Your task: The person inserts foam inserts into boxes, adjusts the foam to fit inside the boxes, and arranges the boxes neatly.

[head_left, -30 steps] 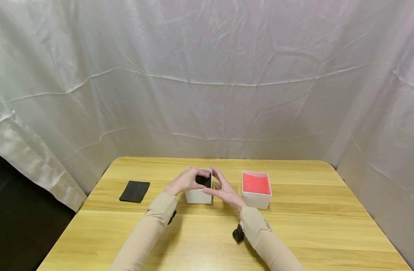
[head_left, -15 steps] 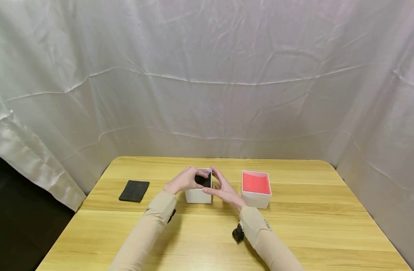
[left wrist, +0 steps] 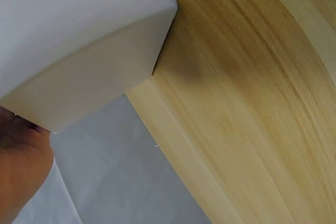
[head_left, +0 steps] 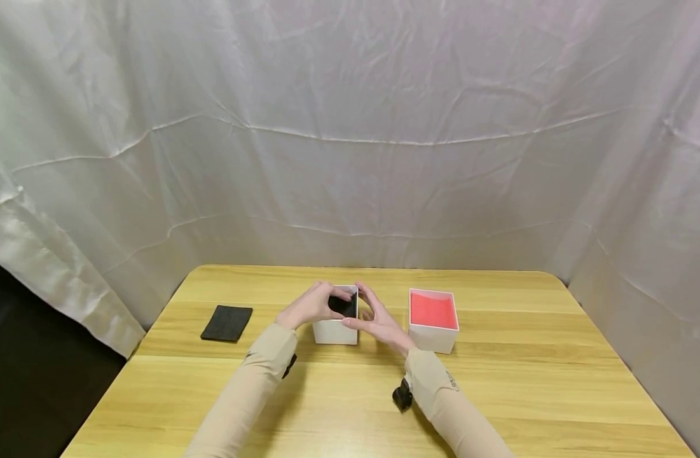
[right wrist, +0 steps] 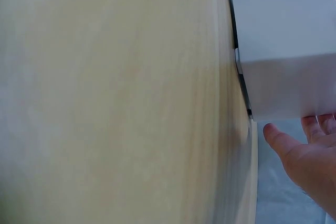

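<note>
A white open-topped box (head_left: 335, 333) stands mid-table with a black square pad (head_left: 343, 306) inside. My left hand (head_left: 312, 306) reaches over it from the left, its curved fingers and thumb at the pad. Part of this hand shows beside the box in the left wrist view; its fingertips are hidden there. My right hand (head_left: 378, 321) spans the box's right side, thumb at the near corner and fingers at the far corner. In the right wrist view the right hand (right wrist: 310, 161) has fingers against the wall of the box (right wrist: 289, 40) and one finger held apart.
A second white box (head_left: 433, 339) with a red lining (head_left: 433, 310) stands to the right, close to my right wrist. At the left a flat black square pad (head_left: 227, 323) lies on the wooden table (head_left: 350, 401). Pale curtains (head_left: 350, 178) hang behind the table.
</note>
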`<state>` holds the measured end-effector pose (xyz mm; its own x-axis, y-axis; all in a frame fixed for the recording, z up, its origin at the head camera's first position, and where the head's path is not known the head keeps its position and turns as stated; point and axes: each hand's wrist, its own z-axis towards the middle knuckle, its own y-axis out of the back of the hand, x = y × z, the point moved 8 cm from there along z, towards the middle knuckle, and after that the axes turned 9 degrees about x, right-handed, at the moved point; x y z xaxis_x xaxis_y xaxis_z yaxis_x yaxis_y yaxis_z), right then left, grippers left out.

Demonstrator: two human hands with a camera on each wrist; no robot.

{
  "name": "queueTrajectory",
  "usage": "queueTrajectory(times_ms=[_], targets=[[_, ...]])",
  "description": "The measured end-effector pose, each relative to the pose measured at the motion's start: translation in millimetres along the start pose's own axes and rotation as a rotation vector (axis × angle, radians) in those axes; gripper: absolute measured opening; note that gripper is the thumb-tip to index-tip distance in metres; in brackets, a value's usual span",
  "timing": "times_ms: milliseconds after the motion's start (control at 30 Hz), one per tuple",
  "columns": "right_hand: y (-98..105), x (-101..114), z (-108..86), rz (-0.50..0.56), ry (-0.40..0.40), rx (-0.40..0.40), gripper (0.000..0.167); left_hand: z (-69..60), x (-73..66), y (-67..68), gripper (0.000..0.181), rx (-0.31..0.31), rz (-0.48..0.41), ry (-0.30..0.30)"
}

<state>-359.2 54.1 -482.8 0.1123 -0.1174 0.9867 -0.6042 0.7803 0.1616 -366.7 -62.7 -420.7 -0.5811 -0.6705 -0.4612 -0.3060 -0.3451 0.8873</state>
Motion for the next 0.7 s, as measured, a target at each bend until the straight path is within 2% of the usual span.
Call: queueTrajectory(times_ms=[200, 367, 500, 700], targets=[[-0.3, 0.2, 0.1, 0.005, 0.009, -0.006, 0.095, 0.5, -0.1, 0.0, 0.030, 0.009, 0.056, -0.014], [1.4, 1.5, 1.0, -0.006, 0.005, -0.005, 0.095, 3.7, 0.8, 0.5, 0.029, 0.014, 0.091, -0.003], [1.9, 1.6, 1.3, -0.007, 0.011, -0.004, 0.095, 5.2, 1.0, -0.2, 0.030, 0.011, 0.101, 0.000], [0.3, -0.8, 1.3, -0.007, 0.015, -0.003, 0.096, -0.2, 0.2, 1.6, 0.034, 0.038, 0.098, 0.019]])
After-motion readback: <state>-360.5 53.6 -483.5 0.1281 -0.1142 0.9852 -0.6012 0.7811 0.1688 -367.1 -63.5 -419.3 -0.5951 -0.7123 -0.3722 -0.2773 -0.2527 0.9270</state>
